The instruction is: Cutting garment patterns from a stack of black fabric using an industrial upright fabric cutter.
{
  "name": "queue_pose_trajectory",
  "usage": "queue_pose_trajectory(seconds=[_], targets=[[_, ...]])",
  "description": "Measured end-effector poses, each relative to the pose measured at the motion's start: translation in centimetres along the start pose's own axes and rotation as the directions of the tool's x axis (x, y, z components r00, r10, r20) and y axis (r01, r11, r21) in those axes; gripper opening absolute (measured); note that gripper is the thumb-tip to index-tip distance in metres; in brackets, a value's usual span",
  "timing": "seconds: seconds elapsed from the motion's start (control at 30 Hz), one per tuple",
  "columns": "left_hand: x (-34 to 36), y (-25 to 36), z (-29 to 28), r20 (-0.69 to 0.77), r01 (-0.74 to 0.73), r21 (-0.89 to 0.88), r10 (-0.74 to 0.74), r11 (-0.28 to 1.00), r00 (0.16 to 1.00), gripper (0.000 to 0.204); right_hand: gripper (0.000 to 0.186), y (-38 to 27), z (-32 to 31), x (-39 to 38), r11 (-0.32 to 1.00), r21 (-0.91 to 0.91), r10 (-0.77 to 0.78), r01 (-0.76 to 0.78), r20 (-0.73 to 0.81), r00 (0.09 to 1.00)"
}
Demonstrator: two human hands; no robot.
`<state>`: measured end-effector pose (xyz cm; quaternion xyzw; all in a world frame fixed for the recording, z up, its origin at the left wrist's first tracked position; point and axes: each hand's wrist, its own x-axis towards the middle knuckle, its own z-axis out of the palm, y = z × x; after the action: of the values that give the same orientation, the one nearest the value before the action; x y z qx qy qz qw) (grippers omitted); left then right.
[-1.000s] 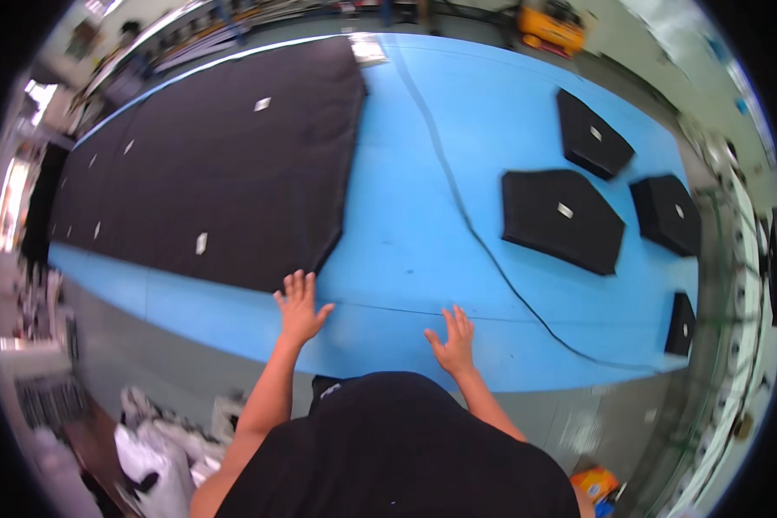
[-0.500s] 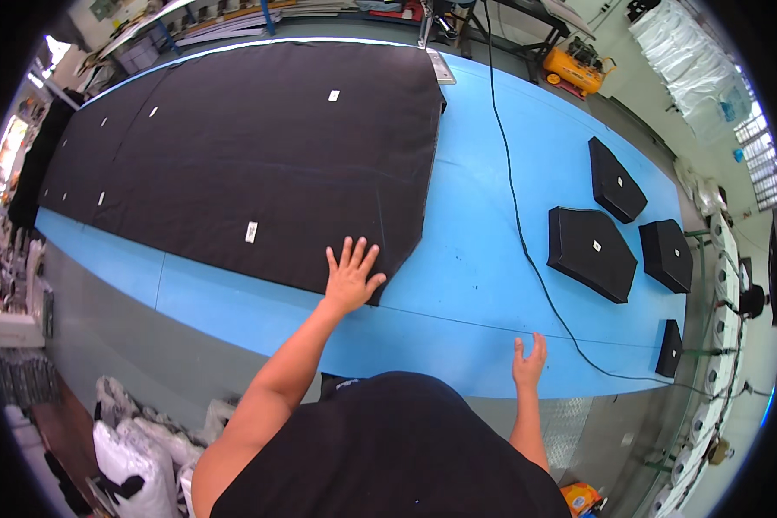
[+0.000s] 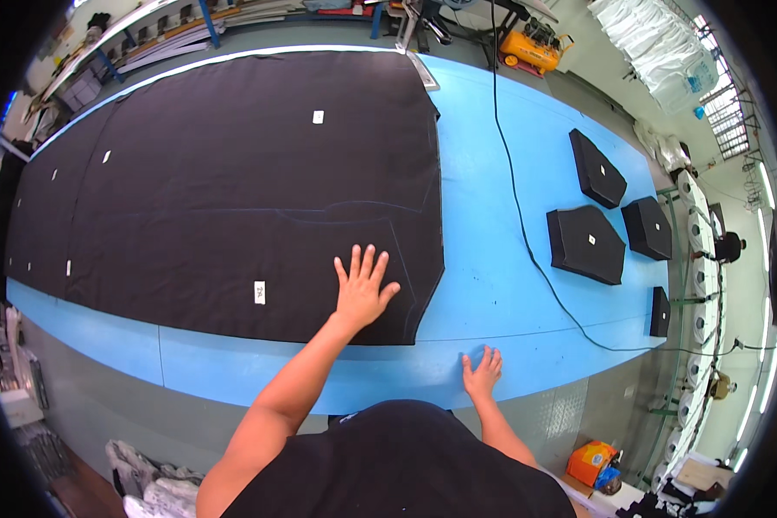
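A large sheet of black fabric [image 3: 207, 173] covers the left and middle of the long blue table [image 3: 483, 242]. Thin chalk-like lines run across the cloth, and several small white labels, one of them a paper tag [image 3: 260, 293], lie on it. Flat on the fabric near its front right corner rests my left hand [image 3: 362, 289], fingers spread. My right hand [image 3: 483, 371] is over the blue surface near the front edge, to the right of the cloth and apart from it. Its fingers are partly stretched, with nothing in them.
Several stacks of cut black pieces, including a larger stack [image 3: 586, 246], stand at the table's right. A black cable [image 3: 523, 220] crosses the tabletop between them and the cloth. Beyond the far edge stands an orange compressor [image 3: 531, 50]. A metal plate [image 3: 426, 72] sits at the far edge.
My right hand has moved left, closer to the fabric's corner. My left hand stays spread on the cloth. The view has shifted, and the cloth's front right corner now lies flatter.
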<state>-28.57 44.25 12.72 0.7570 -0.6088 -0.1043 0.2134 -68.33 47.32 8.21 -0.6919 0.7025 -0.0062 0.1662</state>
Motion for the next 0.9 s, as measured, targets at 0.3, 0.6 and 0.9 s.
queue_pose_trajectory(seconds=[0.3, 0.6, 0.9], targets=[[5.9, -3.8, 0.5, 0.080, -0.075, 0.140, 0.064, 0.987, 0.995, 0.075, 0.089, -1.8, 1.9, -0.4, 0.984, -0.129, 0.127, -0.122, 0.030, 0.991], [5.6, -3.8, 0.0, 0.034, -0.069, 0.076, 0.067, 0.995, 0.997, 0.076, 0.085, -1.7, 0.8, 0.1, 0.986, -0.131, 0.109, -0.102, 0.050, 0.993], [4.5, -4.1, -0.7, 0.022, 0.018, 0.016, -0.018, 1.000, 1.000, 0.078, 0.053, -17.1, -8.5, 22.7, 0.843, 0.179, -0.441, 0.508, -0.310, 0.842]])
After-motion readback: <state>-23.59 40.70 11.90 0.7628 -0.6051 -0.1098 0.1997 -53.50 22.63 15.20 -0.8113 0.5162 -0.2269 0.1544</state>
